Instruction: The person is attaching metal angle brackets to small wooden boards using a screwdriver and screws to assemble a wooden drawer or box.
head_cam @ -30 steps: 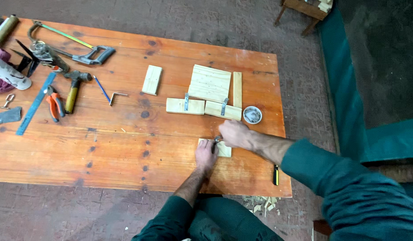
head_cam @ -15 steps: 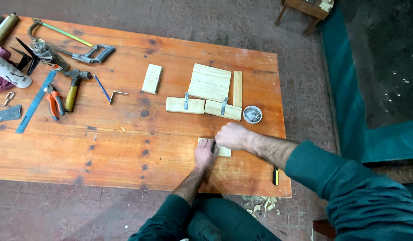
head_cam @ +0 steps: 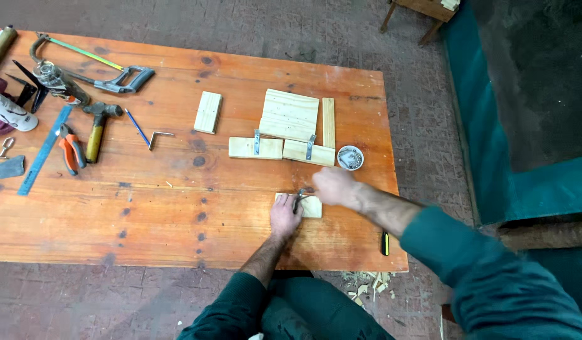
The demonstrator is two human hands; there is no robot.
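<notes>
A small pale wood block (head_cam: pixel 311 208) lies near the front edge of the orange wooden table (head_cam: pixel 178 214). My left hand (head_cam: pixel 285 215) presses on the block's left end and holds it in place. My right hand (head_cam: pixel 332 186) reaches in from the right, its fingers closed at a small metal piece (head_cam: pixel 300 196) on top of the block. What kind of piece it is I cannot tell. Just behind the hands stands a round tin of screws (head_cam: pixel 350 157).
Behind the hands lie a wood panel (head_cam: pixel 291 115) and two blocks with metal brackets (head_cam: pixel 281 150); another block (head_cam: pixel 208 112) lies to their left. A hacksaw (head_cam: pixel 93 64), hammer (head_cam: pixel 96 129), orange pliers (head_cam: pixel 71 153), blue ruler (head_cam: pixel 44 151) and angle bracket (head_cam: pixel 157 136) lie left. A screwdriver (head_cam: pixel 385 243) is at the front right edge.
My right hand has shifted only slightly over the small block. My left hand stays on the block.
</notes>
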